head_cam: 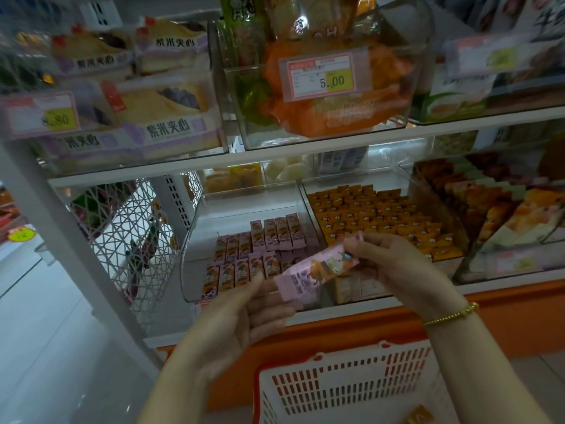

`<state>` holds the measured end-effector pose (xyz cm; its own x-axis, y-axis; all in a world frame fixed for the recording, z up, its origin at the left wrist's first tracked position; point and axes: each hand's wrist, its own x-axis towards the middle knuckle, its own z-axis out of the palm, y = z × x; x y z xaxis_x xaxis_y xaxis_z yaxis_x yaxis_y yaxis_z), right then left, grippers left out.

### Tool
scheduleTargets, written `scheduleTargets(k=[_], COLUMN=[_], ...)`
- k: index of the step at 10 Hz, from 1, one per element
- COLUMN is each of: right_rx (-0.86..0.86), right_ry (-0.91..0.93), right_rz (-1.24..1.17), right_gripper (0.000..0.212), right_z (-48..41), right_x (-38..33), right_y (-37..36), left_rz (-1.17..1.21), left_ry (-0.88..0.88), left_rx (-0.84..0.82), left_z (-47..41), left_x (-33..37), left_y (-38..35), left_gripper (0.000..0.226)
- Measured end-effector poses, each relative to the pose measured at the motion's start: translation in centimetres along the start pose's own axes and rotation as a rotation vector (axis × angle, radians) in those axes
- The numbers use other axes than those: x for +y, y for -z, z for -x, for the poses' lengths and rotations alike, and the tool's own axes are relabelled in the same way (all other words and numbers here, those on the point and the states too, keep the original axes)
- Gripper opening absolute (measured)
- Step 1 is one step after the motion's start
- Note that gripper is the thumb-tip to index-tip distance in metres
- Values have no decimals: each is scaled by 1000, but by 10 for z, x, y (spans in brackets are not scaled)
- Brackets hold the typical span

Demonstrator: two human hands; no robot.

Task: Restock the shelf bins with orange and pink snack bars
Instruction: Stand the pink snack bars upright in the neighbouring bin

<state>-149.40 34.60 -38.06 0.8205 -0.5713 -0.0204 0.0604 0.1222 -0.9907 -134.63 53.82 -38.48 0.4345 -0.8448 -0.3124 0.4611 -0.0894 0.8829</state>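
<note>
Your left hand (pixel 241 319) pinches the lower left end of a pink bar (pixel 315 272) between thumb and fingers. Behind it the left bin (pixel 244 209) holds rows of pink bars (pixel 244 258) standing on end, with bare floor at its back. The held bar hangs tilted, right end higher, just in front of the shelf edge and above the basket (pixel 345 350). Your right hand (pixel 394 270), a bracelet (pixel 452 315) on its wrist, pinches the bar's upper right end. Beyond it the right bin (pixel 351 180) is packed with orange bars (pixel 376 215). One orange pack (pixel 420 416) lies in the basket.
</note>
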Motion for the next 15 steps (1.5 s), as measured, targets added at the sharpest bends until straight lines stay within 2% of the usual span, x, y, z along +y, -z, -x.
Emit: scheduleTargets(k=[2,3,4,5,6,7,8,9,10,11,12,13,14,15], right_rx=[-250,-318,-339,-276,-32,28,-61,-73,-50,34,10,-91,-201,-239], right_ry=[45,73,96,87,43,-45,-85,-83,14,172,135,9,-107,-135], right_rz=[116,147,190,195,160,257,413,383,363,664,1112,1386,1422,1446], right_gripper=[24,29,34,33,31,31,22,16,22,21,31,39,40,40], right_z=[-1,-5,-11,-20,-33,-47,-61,-78,-94,-118,-134,-144,-158,-167], right_x=[-13,-16,-17,-16,-14,-11,-12,-12,-18,-24,-31,-26,-13,-8], right_y=[-11,-11,-13,-20,-26,-36,-53,-65,-68,-60,-57,-64,-71,-74], left_rz=[449,464,365,282,-105,-467,-684,-831,-850,-1003,-1173,-1245,-1326,-1336], left_ry=[284,272,204,103,-99,-333,-518,-613,-636,-521,-415,-436,-444,-437], left_rx=[-332,-401,-339,-154,118,398,500,538,555,569,535,489,458,440], left_z=[-1,-4,-1,-3,-7,-11,-15,-21,-27,-34,-35,-35,-39,-41], left_x=[-3,-6,-7,-7,-8,-11,-16,-19,-18,-16,-19,-19,-19,-18], left_y=[6,9,9,9,8,6,5,8,13,26,36,43,51,55], left_gripper=[59,62,69,52,48,39,41,42,43,47,37,32,30,29])
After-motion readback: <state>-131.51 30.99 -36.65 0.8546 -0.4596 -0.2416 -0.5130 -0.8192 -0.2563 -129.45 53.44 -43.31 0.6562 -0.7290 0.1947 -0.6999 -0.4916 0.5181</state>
